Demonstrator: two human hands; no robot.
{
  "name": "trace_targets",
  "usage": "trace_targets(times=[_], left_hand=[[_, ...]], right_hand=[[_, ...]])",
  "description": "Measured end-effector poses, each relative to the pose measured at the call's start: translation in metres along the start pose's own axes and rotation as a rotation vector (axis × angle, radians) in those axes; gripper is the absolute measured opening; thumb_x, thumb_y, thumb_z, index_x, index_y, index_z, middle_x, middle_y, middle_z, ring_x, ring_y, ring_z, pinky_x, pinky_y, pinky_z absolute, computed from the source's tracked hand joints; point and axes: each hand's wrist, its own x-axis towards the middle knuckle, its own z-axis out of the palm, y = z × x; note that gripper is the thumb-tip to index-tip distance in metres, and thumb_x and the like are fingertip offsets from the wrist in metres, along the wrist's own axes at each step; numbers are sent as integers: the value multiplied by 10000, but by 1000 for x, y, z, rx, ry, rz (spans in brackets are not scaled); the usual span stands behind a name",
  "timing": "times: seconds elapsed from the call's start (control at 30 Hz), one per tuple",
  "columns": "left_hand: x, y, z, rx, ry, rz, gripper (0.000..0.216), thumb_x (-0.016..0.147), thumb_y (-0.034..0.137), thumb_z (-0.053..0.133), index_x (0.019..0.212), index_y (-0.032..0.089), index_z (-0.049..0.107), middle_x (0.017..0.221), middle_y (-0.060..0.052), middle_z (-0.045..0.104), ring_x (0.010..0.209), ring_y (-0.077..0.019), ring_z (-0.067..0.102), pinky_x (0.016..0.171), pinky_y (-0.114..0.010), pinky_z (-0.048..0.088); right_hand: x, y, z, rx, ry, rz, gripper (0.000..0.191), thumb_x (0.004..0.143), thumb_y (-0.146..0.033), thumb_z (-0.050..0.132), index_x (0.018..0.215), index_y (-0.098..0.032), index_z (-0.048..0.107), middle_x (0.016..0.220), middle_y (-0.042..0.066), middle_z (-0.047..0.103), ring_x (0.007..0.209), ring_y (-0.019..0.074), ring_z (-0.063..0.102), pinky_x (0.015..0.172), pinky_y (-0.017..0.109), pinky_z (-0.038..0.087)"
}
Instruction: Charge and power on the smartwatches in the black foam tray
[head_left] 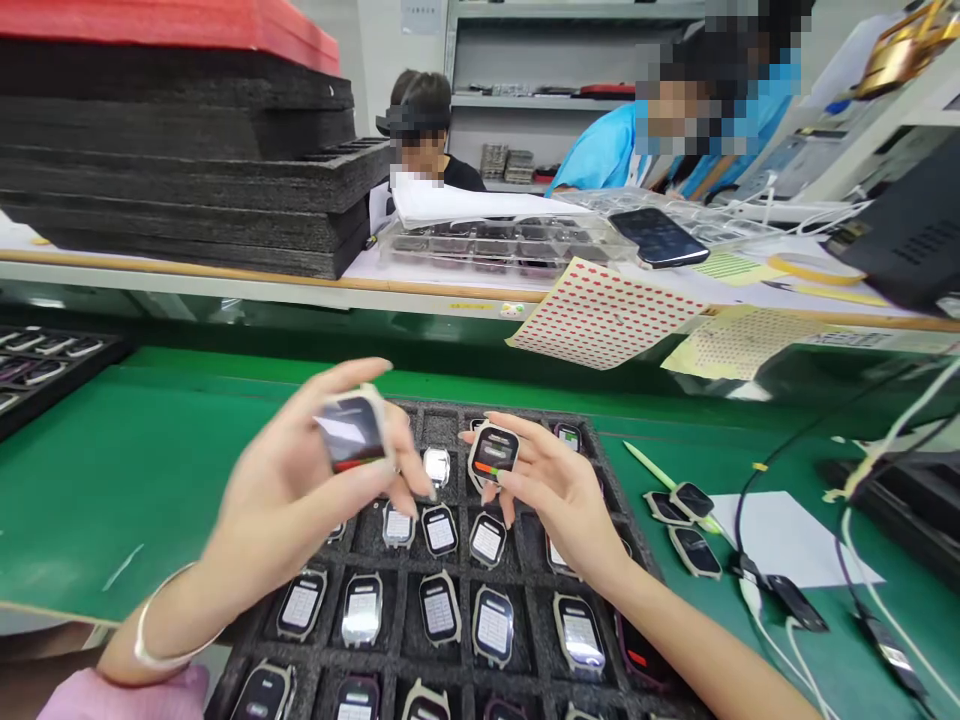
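My left hand (300, 470) is closed on a smartwatch case (352, 432) without a strap, raised above the tray and slightly blurred. Its dark screen shows a red strip at the bottom. In my right hand (559, 490) is a second smartwatch case (495, 452), held by thumb and fingers, its lit screen showing an orange-red and green bar. Below both hands lies a black foam tray (405, 625) with square compartments. Several watch cases, such as a watch with a white list on its screen (440, 608), sit in them. My right forearm covers part of the tray's right side.
Loose watches (695, 551) and a light green pen (645, 465) lie right of the tray, by white paper (787, 535) and cables (802, 660). Black foam trays (180, 190) are stacked on the shelf, with a phone (658, 237) farther right. People sit beyond it.
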Motion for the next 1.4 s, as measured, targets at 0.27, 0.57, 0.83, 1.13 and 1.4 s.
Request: trace_targets(times=[0.27, 0.57, 0.83, 1.13, 1.4], left_hand=[[23, -47, -3, 32, -152, -268, 583, 751, 87, 667, 1270, 216, 434, 956, -42, 597, 821, -176, 638, 686, -317, 574], [22, -53, -4, -66, -179, -246, 460, 871, 207, 566, 1312, 196, 434, 979, -84, 629, 893, -203, 643, 751, -358, 576], [26, -53, -6, -32, -152, -219, 505, 819, 174, 616, 1296, 183, 450, 948, -71, 631, 834, -194, 649, 700, -335, 581], [25, -54, -5, 2, -168, -220, 562, 812, 119, 627, 1322, 198, 403, 942, -46, 618, 803, -159, 647, 729, -318, 572], [25, -52, -3, 19, -196, -217, 457, 821, 175, 618, 1250, 172, 463, 904, -58, 624, 843, -193, 640, 686, -330, 586]], right_hand=[[5, 5, -3, -85, 77, -13, 308, 854, -292, 616, 1151, -214, 589, 1011, 95, 682, 530, 113, 557, 382, 212, 408], [4, 5, -6, -128, 73, -3, 309, 828, -286, 643, 1129, -216, 636, 850, 58, 672, 486, 105, 520, 386, 222, 411], [-1, 0, 2, -54, -8, 19, 489, 826, -219, 661, 1296, -244, 524, 1009, 93, 675, 638, 166, 624, 445, 258, 488], [1, 6, -4, 8, -4, 27, 351, 849, -287, 602, 1192, -212, 615, 846, 68, 685, 559, 169, 619, 384, 244, 443], [1, 7, -1, -89, 76, 67, 287, 854, -318, 633, 1121, -216, 658, 745, 31, 663, 404, 85, 508, 325, 200, 338]])
